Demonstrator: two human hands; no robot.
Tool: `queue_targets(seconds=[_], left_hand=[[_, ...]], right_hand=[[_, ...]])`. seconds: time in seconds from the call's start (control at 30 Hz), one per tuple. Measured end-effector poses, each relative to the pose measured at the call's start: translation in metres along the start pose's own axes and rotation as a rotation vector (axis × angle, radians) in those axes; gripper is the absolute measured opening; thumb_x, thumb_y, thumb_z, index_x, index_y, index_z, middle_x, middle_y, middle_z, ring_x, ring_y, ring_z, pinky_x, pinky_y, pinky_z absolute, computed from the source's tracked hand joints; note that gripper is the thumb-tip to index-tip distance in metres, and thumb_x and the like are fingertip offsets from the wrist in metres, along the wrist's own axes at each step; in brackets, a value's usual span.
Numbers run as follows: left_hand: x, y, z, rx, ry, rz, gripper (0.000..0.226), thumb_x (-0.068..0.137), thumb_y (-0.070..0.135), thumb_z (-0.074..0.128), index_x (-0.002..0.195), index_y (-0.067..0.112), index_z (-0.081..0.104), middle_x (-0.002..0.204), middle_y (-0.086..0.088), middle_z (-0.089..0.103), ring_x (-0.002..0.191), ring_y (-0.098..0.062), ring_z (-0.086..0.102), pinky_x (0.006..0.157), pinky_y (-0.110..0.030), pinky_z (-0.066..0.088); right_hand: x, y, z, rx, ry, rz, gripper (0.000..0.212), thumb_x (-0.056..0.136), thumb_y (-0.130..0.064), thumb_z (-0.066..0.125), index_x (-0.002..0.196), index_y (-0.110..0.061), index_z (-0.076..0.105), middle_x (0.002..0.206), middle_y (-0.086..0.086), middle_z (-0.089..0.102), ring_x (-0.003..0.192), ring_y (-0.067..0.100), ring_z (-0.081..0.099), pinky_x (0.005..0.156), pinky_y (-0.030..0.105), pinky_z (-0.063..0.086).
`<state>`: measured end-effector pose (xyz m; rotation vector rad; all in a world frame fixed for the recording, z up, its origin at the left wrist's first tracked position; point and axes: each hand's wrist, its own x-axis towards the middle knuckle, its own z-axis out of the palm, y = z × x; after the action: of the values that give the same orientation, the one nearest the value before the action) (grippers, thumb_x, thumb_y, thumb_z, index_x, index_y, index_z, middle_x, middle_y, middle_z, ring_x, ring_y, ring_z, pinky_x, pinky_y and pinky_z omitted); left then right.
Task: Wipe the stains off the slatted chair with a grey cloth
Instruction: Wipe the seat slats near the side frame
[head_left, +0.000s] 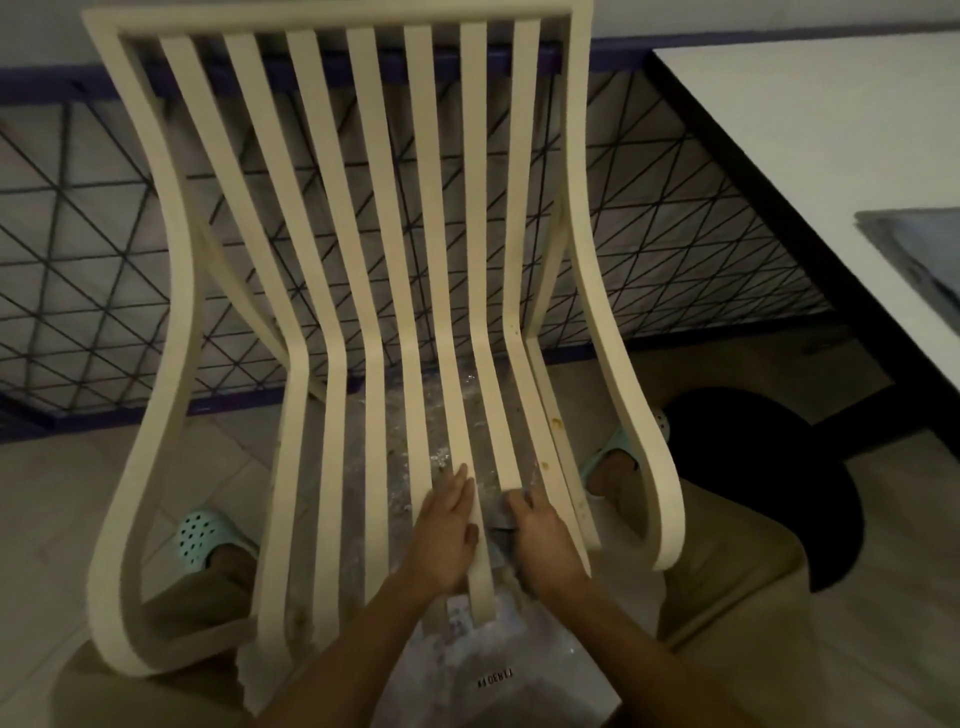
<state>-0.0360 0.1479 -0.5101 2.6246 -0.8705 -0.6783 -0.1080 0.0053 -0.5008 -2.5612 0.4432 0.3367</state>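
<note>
So the cream slatted chair (379, 364) sits between the person's knees, left hand (441, 540) lying flat on a seat slat with its grip loose, right hand (543, 545) clutching the grey cloth (500, 519) against the next slat.

We count one slatted chair (332, 21). Seven inner slats (363, 208), two outer frame rails (176, 291). Two hands: left hand (441, 535), right hand (540, 540). One grey cloth (501, 517). Two mint clogs: one (200, 535) by chair's left edge, one (613, 449) by chair's right edge. One white table (779, 130). One black round base (769, 478). One printed label (493, 675).
</note>
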Motion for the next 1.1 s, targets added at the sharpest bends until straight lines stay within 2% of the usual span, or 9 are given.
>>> queue_targets(seconds=[0.13, 0.23, 0.37, 0.43, 0.67, 0.77, 0.9, 1.0, 1.1], left_hand=[[-0.011, 0.009, 0.001, 0.018, -0.049, 0.002, 0.066, 0.101, 0.031, 0.037, 0.155, 0.016, 0.001, 0.16, 0.004, -0.018, 0.149, -0.017, -0.01, 0.122, -0.037, 0.0], [-0.018, 0.011, -0.002, 0.024, -0.073, -0.008, 0.069, 0.101, 0.037, 0.036, 0.154, 0.017, -0.003, 0.16, 0.005, -0.02, 0.149, -0.015, -0.01, 0.121, -0.04, -0.002], [-0.02, 0.016, -0.008, 0.007, -0.103, -0.035, 0.072, 0.101, 0.043, 0.037, 0.154, 0.015, -0.003, 0.16, 0.004, -0.02, 0.149, -0.015, -0.008, 0.121, -0.043, -0.002], [-0.019, 0.02, -0.008, 0.006, -0.111, -0.036, 0.073, 0.1, 0.044, 0.037, 0.154, 0.015, -0.003, 0.16, 0.004, -0.02, 0.149, -0.015, -0.008, 0.121, -0.043, -0.002], [-0.02, 0.029, -0.008, -0.029, -0.041, -0.045, 0.069, 0.1, 0.038, 0.042, 0.155, 0.014, 0.007, 0.162, 0.001, -0.013, 0.149, -0.019, -0.01, 0.122, -0.041, 0.001], [-0.018, 0.032, -0.005, -0.062, 0.022, -0.001, 0.064, 0.099, 0.033, 0.044, 0.154, 0.021, 0.013, 0.162, -0.001, -0.007, 0.149, -0.021, -0.008, 0.122, -0.037, 0.007], [-0.015, 0.025, -0.001, -0.005, 0.003, 0.024, 0.063, 0.101, 0.035, 0.038, 0.155, 0.023, 0.008, 0.162, 0.0, -0.011, 0.147, -0.018, -0.016, 0.121, -0.042, 0.0], [-0.012, 0.026, 0.006, 0.037, -0.002, 0.042, 0.06, 0.103, 0.039, 0.03, 0.154, 0.024, 0.004, 0.16, 0.003, -0.017, 0.145, -0.016, -0.024, 0.121, -0.044, -0.003], [-0.009, 0.031, 0.011, 0.032, 0.005, 0.051, 0.059, 0.103, 0.04, 0.027, 0.154, 0.024, 0.001, 0.16, 0.004, -0.015, 0.144, -0.013, -0.025, 0.119, -0.041, -0.006]], right_hand=[[-0.032, 0.012, -0.004, -0.048, -0.043, -0.118, 0.028, 0.093, -0.021, 0.049, 0.119, -0.02, 0.057, 0.121, 0.008, 0.056, 0.103, 0.025, 0.059, 0.095, 0.035, 0.05], [-0.032, 0.012, -0.026, 0.044, 0.037, -0.078, 0.03, 0.091, -0.004, 0.049, 0.118, -0.008, 0.061, 0.116, 0.017, 0.057, 0.108, 0.033, 0.054, 0.091, 0.033, 0.041], [-0.029, 0.01, -0.065, 0.208, 0.182, 0.013, 0.021, 0.09, 0.0, 0.046, 0.097, -0.015, 0.06, 0.104, 0.003, 0.051, 0.088, 0.015, 0.054, 0.074, 0.015, 0.04], [-0.031, 0.016, -0.072, 0.191, 0.207, 0.064, 0.022, 0.089, -0.002, 0.048, 0.094, -0.021, 0.056, 0.102, -0.003, 0.047, 0.086, 0.014, 0.053, 0.074, 0.019, 0.044], [-0.041, 0.026, -0.043, 0.069, 0.116, 0.25, 0.028, 0.095, -0.016, 0.052, 0.121, -0.019, 0.045, 0.123, 0.007, 0.041, 0.104, 0.024, 0.051, 0.09, 0.033, 0.047], [-0.047, 0.027, -0.028, 0.101, 0.177, 0.187, 0.024, 0.098, -0.037, 0.042, 0.118, -0.025, 0.046, 0.122, 0.002, 0.035, 0.108, 0.022, 0.05, 0.092, 0.042, 0.051], [-0.062, 0.029, -0.007, 0.081, 0.295, 0.042, 0.049, 0.1, -0.049, 0.025, 0.129, -0.024, 0.054, 0.137, 0.001, 0.03, 0.128, 0.019, 0.032, 0.108, 0.038, 0.036], [-0.061, 0.031, 0.0, 0.141, 0.312, -0.047, 0.055, 0.1, -0.053, 0.02, 0.149, -0.031, 0.03, 0.159, -0.006, 0.013, 0.146, 0.012, 0.014, 0.119, 0.033, 0.02], [-0.055, 0.041, 0.007, 0.093, 0.266, -0.069, 0.053, 0.103, -0.033, 0.029, 0.153, -0.032, 0.012, 0.163, 0.002, -0.001, 0.15, 0.017, -0.001, 0.121, 0.044, 0.016]])
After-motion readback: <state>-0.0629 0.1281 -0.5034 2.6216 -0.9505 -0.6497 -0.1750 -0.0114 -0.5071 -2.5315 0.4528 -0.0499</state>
